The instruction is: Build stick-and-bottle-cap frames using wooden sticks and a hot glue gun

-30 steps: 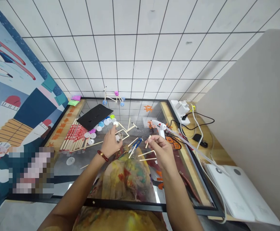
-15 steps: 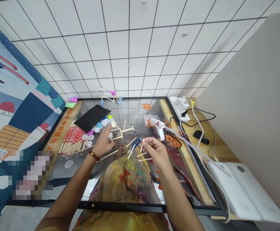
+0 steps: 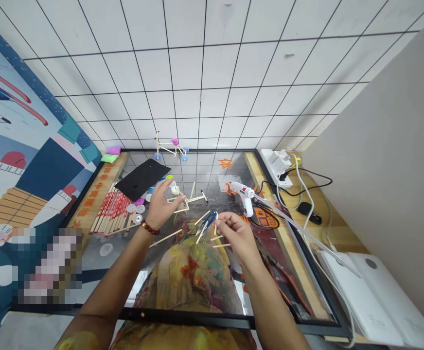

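My left hand (image 3: 163, 206) reaches forward over the glass table top (image 3: 204, 167), its fingers closed on a small frame of wooden sticks (image 3: 185, 200) beside a pile of coloured and white plastic discs (image 3: 139, 208). My right hand (image 3: 234, 233) pinches a short wooden stick (image 3: 215, 226) upright, just right of blue-handled snips (image 3: 207, 222). Loose sticks (image 3: 166, 237) lie between the two hands.
A white glue gun (image 3: 244, 194) with a long glue rod lies right of my right hand. Red-wrapped chopsticks (image 3: 110, 210) and a black card (image 3: 142, 176) sit left. A small stick tricycle (image 3: 171, 146) stands at the back. A power strip (image 3: 279, 167), cables and white boxes (image 3: 376, 296) are on the right.
My left hand moved forward and took hold of the stick frame. My right hand drifted slightly left and down with its short stick. The view shifted a little.
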Demonstrator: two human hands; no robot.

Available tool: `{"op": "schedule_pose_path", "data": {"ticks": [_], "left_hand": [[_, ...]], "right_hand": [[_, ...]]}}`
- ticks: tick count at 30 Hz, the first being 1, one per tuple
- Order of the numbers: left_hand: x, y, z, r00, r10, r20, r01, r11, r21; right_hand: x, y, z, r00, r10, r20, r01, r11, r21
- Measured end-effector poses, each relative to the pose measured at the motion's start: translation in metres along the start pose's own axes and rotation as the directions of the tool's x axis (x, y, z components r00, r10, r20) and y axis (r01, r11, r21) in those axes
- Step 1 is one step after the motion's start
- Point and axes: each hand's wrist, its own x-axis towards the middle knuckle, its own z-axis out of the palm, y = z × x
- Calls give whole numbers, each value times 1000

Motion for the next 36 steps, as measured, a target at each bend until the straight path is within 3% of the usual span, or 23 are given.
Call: {"op": "schedule_pose_path", "data": {"ticks": [5,13,15,19,20,22,25,27,29,32,36], "left_hand": [[6,-1,1,1000,23,15,-22,999,-28],[5,-8,6,999,-41,14,42,993,-112],[3,-3,4,999,-39,-17,37,992,-120],[-16,23,-3,982,43,-184,-56,996,-70],[-24,31,-5,983,79,-167,-91,994,-66],[-40,46,-5,993,114,11,-111,983,-149],[-58,59,0,959,92,269,-4,950,-313],[-65,62,6,924,92,372,62,922,-382],[-69,63,11,910,100,402,91,899,-428],[-78,62,11,922,77,379,115,881,-459],[-100,65,3,922,80,378,114,878,-465]], "right_hand": [[0,0,-1,1000,-9,3,9,1000,0],[1,3,0,1000,-8,12,8,1000,-10],[2,3,0,1000,-3,14,3,1000,-3],[0,4,2,1000,5,30,-6,1000,6],[-1,5,3,999,1,41,-2,1000,6],[-4,5,5,997,-37,68,39,999,-17],[-7,7,8,973,-207,101,217,970,-107],[-7,8,11,938,-326,113,342,923,-175],[-7,8,13,912,-390,126,409,888,-209],[-11,8,19,892,-419,167,448,870,-208],[-36,6,23,834,-493,248,550,779,-301]]}}
